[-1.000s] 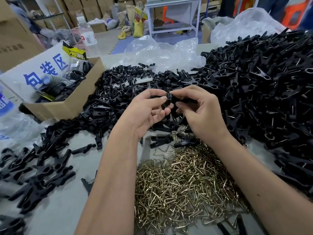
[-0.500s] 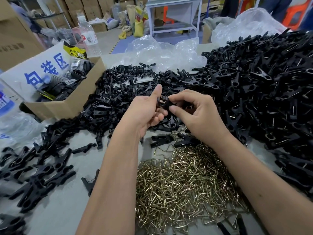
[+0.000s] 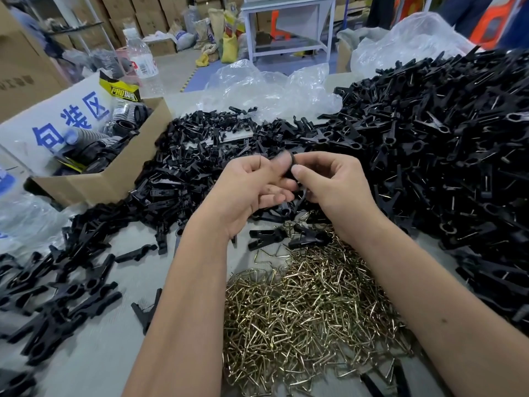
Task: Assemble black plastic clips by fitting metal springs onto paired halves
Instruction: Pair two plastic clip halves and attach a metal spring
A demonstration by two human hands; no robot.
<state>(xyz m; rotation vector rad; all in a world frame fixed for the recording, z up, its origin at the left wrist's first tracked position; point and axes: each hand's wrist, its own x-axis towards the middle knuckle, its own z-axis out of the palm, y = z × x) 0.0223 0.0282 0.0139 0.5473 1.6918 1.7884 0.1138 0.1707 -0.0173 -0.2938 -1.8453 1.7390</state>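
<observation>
Both hands meet above the middle of the table, pinching one black clip (image 3: 291, 170) between them. The left hand (image 3: 252, 193) curls its thumb and fingers on the clip's left side; the right hand (image 3: 333, 184) grips its right side, the thumb on top. Nearer, just below the hands, lies the pile of metal springs (image 3: 309, 310). A heap of black clip pieces (image 3: 446, 144) fills the right and far side.

Stacked cardboard boxes (image 3: 148, 12) line the far wall behind a grey metal table (image 3: 287, 21), possibly a warehouse.
</observation>
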